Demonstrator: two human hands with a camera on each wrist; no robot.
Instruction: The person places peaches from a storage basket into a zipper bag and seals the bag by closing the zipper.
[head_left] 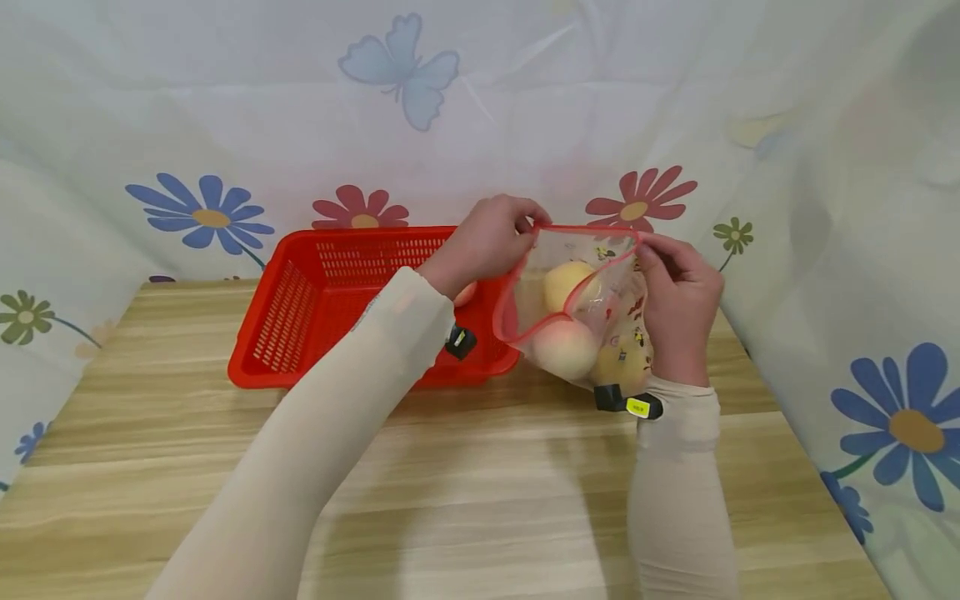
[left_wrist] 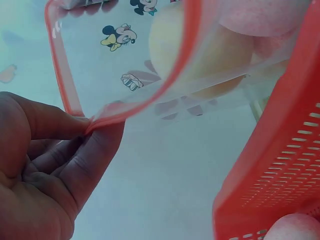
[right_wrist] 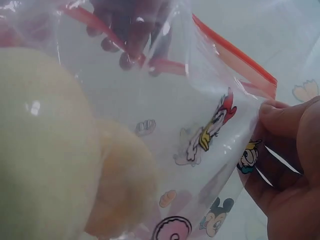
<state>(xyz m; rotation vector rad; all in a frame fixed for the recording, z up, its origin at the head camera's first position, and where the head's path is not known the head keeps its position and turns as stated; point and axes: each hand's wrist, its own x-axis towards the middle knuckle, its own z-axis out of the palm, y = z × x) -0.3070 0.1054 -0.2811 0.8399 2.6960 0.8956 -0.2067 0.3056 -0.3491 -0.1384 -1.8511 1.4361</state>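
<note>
My left hand (head_left: 491, 237) pinches the back left corner of a clear plastic zip bag (head_left: 636, 333) between thumb and fingers. At the right corner of its red-edged mouth, my right hand (head_left: 684, 296) pinches the film. The mouth is spread wide between the two hands. Inside lie several peaches: a pinkish-white peach (head_left: 566, 348) at the front, a yellowish peach (head_left: 566, 285) behind it and another peach (head_left: 621, 365) low on the right. Cartoon figures (right_wrist: 212, 122) are printed on the bag. In the left wrist view, the thumb presses the red edge (left_wrist: 107, 119) against the fingers.
A red plastic basket (head_left: 258, 379) with slotted walls stands left of the bag, close beside it. Partly hidden by my left wrist, a pink peach (head_left: 467, 293) lies in the basket. Behind the wooden table (head_left: 480, 508) hangs a flowered cloth (head_left: 517, 108).
</note>
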